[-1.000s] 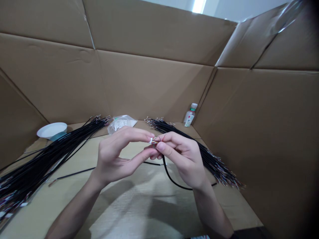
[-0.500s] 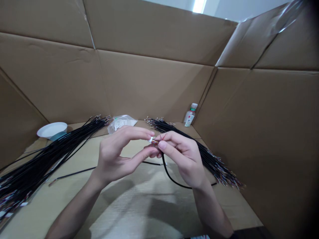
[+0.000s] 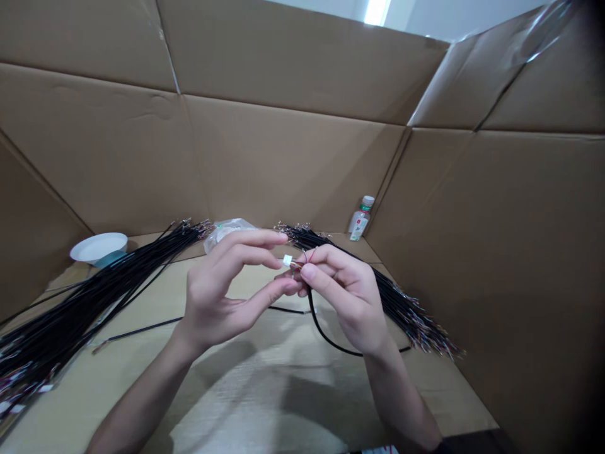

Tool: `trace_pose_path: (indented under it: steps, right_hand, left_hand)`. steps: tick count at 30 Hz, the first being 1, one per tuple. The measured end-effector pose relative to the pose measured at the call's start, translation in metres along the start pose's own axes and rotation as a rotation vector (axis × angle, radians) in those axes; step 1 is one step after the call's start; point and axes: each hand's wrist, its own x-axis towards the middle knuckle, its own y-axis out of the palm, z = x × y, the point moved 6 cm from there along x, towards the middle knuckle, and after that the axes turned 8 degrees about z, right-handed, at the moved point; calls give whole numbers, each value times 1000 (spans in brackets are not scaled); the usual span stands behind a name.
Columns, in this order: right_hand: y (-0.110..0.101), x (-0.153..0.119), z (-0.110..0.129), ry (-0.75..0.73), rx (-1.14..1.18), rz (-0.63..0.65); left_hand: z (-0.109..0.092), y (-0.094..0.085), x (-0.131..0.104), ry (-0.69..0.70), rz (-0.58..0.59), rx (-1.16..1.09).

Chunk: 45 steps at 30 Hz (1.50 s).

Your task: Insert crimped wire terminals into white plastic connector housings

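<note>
A small white plug connector (image 3: 287, 260) sits on the end of thin coloured wires that come out of a black cable (image 3: 326, 337). My right hand (image 3: 347, 296) pinches these wires between thumb and fingers, just right of the connector. Below that hand the cable bends in a loop and runs off behind my wrist. To the left, my left hand (image 3: 231, 284) is open, thumb and fingers apart around the connector. One of its fingertips lies close to the connector; whether it touches, I cannot tell.
Bundles of black cables with bare coloured ends lie left (image 3: 118, 277) and right (image 3: 401, 302). Behind stand a white bowl (image 3: 100, 247), a clear plastic bag (image 3: 229, 230) and a bottle (image 3: 362, 219). Cardboard walls (image 3: 293, 164) enclose the surface. A loose cable (image 3: 142, 328) lies behind my left wrist.
The fingers of my left hand have spread, with the index finger lifted up off the connector. More of the white connector shows now. My right hand has barely moved.
</note>
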Motion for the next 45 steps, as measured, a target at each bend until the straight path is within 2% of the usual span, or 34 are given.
trace_pose_path:
  steps: [14,22,27,35,45]
  right_hand:
    - [-1,0,-2,20,-7,28]
    - [0,2,-4,0,-38,21]
    - [-1,0,-2,-30,-179,-56]
    - [5,-5,15,-270,-608,-159]
    - [8,-12,19,-441,-870,-228]
  left_hand:
    - [-2,-2,-2,20,-13,24]
    - [-6,0,0,62,54,13]
    - [-7,1,1,-7,93,47]
    - [-6,-1,1,-42,117,73]
    - [-9,-2,2,-62,113,46]
